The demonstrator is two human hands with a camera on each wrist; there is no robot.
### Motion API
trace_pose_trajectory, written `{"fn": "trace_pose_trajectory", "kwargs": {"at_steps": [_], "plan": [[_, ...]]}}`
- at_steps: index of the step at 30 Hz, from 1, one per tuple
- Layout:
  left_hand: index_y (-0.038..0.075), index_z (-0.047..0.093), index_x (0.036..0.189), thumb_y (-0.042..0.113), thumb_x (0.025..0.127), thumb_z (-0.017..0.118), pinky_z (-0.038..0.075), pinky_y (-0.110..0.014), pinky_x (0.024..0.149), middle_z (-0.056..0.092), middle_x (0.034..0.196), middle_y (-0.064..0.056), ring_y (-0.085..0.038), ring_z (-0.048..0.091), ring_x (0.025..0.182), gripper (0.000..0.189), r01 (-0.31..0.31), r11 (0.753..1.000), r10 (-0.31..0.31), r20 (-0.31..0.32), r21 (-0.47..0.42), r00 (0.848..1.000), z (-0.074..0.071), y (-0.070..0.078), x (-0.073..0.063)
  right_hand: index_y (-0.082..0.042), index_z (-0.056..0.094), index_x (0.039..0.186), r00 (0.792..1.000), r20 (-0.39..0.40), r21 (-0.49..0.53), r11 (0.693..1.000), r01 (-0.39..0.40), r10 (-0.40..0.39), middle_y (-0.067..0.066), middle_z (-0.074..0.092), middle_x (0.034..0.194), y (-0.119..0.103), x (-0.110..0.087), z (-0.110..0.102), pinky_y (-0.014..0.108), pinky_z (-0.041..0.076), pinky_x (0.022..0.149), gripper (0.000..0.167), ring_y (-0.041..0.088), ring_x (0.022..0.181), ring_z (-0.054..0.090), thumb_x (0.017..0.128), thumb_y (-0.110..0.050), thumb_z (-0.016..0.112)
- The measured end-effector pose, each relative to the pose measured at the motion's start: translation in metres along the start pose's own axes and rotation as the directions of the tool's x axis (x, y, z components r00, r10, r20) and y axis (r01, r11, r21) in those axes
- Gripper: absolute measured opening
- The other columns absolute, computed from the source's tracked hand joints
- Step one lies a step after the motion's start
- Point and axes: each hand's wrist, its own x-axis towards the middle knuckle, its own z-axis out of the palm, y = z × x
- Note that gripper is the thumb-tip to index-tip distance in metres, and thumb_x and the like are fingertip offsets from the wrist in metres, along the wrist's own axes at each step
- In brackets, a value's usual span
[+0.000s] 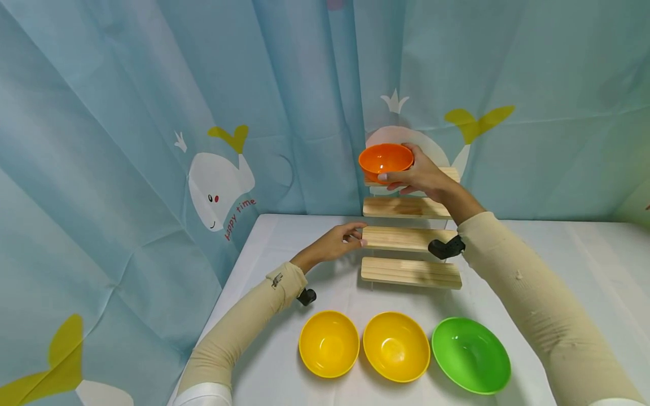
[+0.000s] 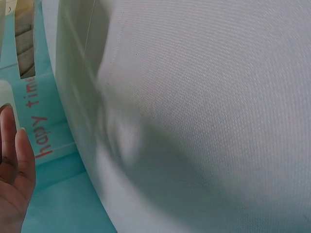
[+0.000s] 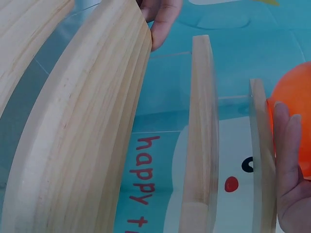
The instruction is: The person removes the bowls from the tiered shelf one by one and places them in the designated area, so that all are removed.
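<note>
My right hand [image 1: 418, 175] grips an orange bowl [image 1: 381, 159] by its right side, at the top board [image 1: 449, 175] of a stepped wooden rack. The right wrist view has the bowl [image 3: 299, 116] right against that board [image 3: 262, 155]. With thumb and fingers, my left hand [image 1: 335, 241] holds the left end of the rack's third board [image 1: 406, 238] from the top. Its fingertips [image 3: 165, 24] touch the board's end in the right wrist view. Only part of the left hand [image 2: 14, 179] enters the left wrist view; the board is out of sight there.
Two yellow bowls [image 1: 329, 344] and a green bowl [image 1: 471, 355] stand in a row on the white table [image 1: 548, 270], in front of the rack's lowest board [image 1: 411, 273]. A blue curtain [image 1: 315, 113] with printed whales hangs close behind the rack.
</note>
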Motion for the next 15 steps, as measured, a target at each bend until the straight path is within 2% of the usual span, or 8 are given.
{"fn": "trace_pose_trajectory", "kwargs": {"at_steps": [10, 15], "plan": [[0.014, 0.041, 0.154, 0.033, 0.102, 0.060, 0.049, -0.034, 0.101, 0.061, 0.133, -0.010, -0.021, 0.058, 0.117, 0.058, -0.011, 1.000, 0.011, -0.005, 0.009, 1.000, -0.0004, -0.0026, 0.0005, -0.017, 0.010, 0.156, 1.000, 0.003, 0.013, 1.000, 0.020, -0.020, 0.016, 0.044, 0.142, 0.0012, -0.0015, 0.0010, 0.039, 0.062, 0.072, 0.094, 0.024, 0.084, 0.074, 0.090, -0.026, 0.076], [0.014, 0.041, 0.154, 0.033, 0.103, 0.060, 0.049, -0.034, 0.101, 0.060, 0.133, -0.010, -0.021, 0.058, 0.117, 0.058, -0.016, 1.000, 0.016, -0.005, 0.013, 1.000, -0.0009, -0.0032, 0.0008, -0.017, 0.012, 0.155, 1.000, -0.006, 0.004, 1.000, 0.028, -0.028, 0.015, 0.045, 0.140, 0.0009, -0.0033, 0.0017, 0.037, 0.062, 0.071, 0.093, 0.023, 0.082, 0.074, 0.089, -0.026, 0.076]]}}
